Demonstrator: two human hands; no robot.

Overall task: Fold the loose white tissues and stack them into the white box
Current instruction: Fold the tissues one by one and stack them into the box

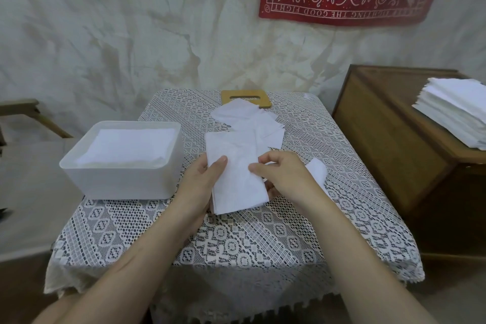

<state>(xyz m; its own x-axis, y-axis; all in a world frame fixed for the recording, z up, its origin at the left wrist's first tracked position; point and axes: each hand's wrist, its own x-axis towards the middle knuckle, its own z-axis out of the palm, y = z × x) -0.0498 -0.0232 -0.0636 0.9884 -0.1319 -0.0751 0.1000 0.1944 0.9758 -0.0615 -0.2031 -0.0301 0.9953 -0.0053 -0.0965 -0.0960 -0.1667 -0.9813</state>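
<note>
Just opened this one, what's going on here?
A person is folding a white tissue above the lace-covered table: the left hand grips its left edge, the right hand pinches its right edge. The white box to the left already holds a stack of tissues. More loose tissues lie behind the hands, partly over a wooden lid. Another pile sits on the wooden cabinet at right.

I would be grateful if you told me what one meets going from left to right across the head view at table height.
First the translucent white plastic box → left hand → folded white tissue held by both hands → right hand → brown wooden cabinet → stack of white tissues on it.
</note>
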